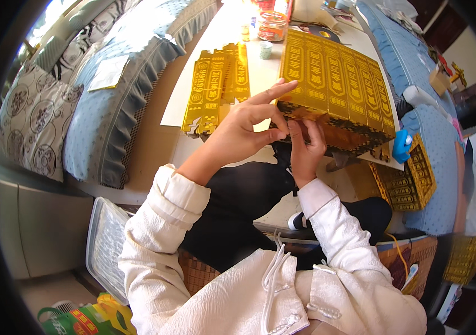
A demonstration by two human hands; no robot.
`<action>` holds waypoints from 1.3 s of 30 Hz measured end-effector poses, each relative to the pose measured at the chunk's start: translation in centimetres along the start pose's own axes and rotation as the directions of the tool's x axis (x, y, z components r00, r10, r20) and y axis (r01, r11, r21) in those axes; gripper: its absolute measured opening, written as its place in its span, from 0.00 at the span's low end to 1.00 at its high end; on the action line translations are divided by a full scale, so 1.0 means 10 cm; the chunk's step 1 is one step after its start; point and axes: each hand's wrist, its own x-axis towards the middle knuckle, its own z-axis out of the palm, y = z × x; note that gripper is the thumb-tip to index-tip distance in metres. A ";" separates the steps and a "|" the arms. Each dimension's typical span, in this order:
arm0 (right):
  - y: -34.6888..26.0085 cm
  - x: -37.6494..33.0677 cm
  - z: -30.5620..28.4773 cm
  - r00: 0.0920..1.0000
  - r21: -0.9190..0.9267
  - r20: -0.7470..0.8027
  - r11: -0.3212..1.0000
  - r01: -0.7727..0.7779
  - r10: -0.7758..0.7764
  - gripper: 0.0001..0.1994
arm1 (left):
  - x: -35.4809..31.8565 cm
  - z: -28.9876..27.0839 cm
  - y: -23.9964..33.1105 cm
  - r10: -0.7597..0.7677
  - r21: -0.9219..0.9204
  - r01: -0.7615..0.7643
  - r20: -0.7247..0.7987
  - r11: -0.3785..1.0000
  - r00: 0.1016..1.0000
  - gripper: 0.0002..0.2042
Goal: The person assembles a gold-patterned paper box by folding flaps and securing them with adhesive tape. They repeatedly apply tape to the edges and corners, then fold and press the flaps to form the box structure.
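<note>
A large gold cardboard box (333, 78), printed with repeated ornate panels, lies on the white table with its near side facing me. At its near left corner, my left hand (249, 123) pinches the edge between thumb and index finger, while its other fingers stretch out over the top. Close beside it, my right hand (309, 146) has thumb and fingers closed on the box's near lower edge. The exact bit of cardboard between the fingertips is hard to make out. To the left of the box lies a stack of flattened gold cardboard pieces (218, 86) with notched ends.
Behind the box, the white table (182, 95) holds a red-labelled jar (272, 26), a small cup (265, 50) and a tape roll (325, 34). A blue tape dispenser (401, 146) sits at its right edge. Another gold box (408, 176) stands lower right. Blue-covered sofas (101, 111) flank the table.
</note>
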 end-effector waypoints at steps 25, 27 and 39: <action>0.06 -0.02 -0.03 0.966 0.304 0.111 0.917 -0.257 0.234 0.12 | -0.03 0.04 -0.06 0.055 -0.005 -0.055 -0.029 0.998 0.998 0.06; 0.04 -0.01 -0.03 0.960 0.339 0.116 0.899 -0.278 0.253 0.14 | -0.03 0.03 -0.05 0.047 -0.006 -0.047 -0.026 0.999 0.999 0.05; 0.08 0.00 -0.07 0.957 0.302 0.105 0.908 -0.290 0.271 0.16 | -0.01 0.03 -0.03 0.045 0.010 -0.044 -0.029 0.999 0.999 0.05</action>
